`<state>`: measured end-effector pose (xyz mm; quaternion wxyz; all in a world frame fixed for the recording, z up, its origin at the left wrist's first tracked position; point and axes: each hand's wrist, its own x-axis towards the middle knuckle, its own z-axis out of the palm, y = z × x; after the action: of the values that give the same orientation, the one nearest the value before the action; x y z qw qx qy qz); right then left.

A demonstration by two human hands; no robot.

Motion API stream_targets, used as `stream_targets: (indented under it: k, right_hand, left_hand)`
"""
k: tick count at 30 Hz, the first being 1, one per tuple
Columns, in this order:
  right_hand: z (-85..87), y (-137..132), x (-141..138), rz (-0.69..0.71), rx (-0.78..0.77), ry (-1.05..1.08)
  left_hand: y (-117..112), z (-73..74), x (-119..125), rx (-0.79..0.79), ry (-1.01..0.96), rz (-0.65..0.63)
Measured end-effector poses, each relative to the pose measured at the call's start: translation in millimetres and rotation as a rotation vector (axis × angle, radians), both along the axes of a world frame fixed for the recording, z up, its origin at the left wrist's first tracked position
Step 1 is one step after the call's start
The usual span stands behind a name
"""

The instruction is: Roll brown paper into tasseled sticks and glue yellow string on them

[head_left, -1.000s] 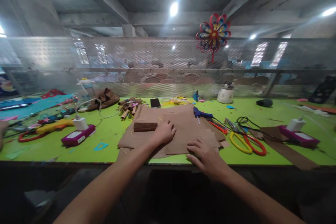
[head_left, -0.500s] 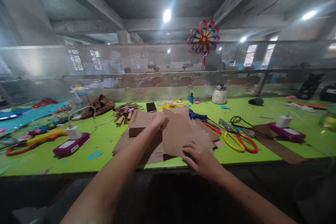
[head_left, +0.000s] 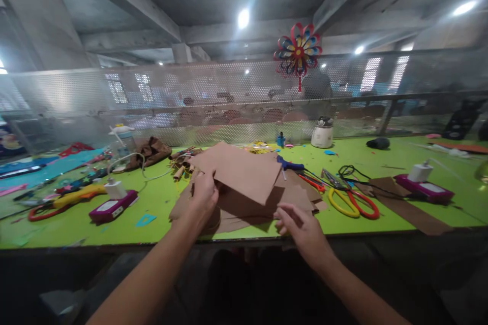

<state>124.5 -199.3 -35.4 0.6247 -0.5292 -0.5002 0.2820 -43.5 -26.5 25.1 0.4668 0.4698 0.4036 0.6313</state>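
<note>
A brown paper sheet (head_left: 240, 167) is lifted and tilted above other brown paper sheets (head_left: 244, 218) on the table. My left hand (head_left: 206, 193) grips its left edge, fingers and thumb closed on it. Just past the front right of the pile, my right hand (head_left: 301, 231) hovers near the table edge with loosely bent fingers, apart from the lifted sheet and with nothing in it. The lifted sheet covers much of the pile behind it.
Right of the paper lie a blue glue gun (head_left: 292, 165), scissors with yellow and red handles (head_left: 353, 203) and a purple power strip (head_left: 425, 189). Leftward are another purple power strip (head_left: 113, 206) and a yellow glue gun (head_left: 80, 195). A mesh partition (head_left: 229, 96) closes off the back.
The brown sheet has been raised off the pile and turned, carried leftward by my left hand. My right hand has come off the paper and moved slightly right.
</note>
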Motion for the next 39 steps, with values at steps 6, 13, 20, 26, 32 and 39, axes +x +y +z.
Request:
stream_targets:
  k: [6,13,20,26,32,39]
  right_hand:
    - [19.6,9,-4,0.187,-0.07,0.595]
    - [10.5,3,35,-0.01,-0.045,0.519]
    - [3.9,-10,67,-0.015,-0.205,0.413]
    - [12.5,3,80,-0.018,-0.252,0.254]
    - [14.5,12,102,-0.087,-0.403,-0.059]
    - [5.4,-15,203,-0.5,-0.374,-0.933]
  left_hand:
    - [-51,-19.4,12,-0.046,-0.321,0.021]
    - [-125,-35.6,-2,-0.338,-0.304,-0.464]
    - [-153,-32.4,-33,-0.109,0.308,-0.599]
    - [-101,-14.5,-10,0.547,0.99,-0.561]
    - [-71,-23.5,23,0.855,1.347,-0.675]
    - [-65,-43.8,20,0.779,1.286,-0.645]
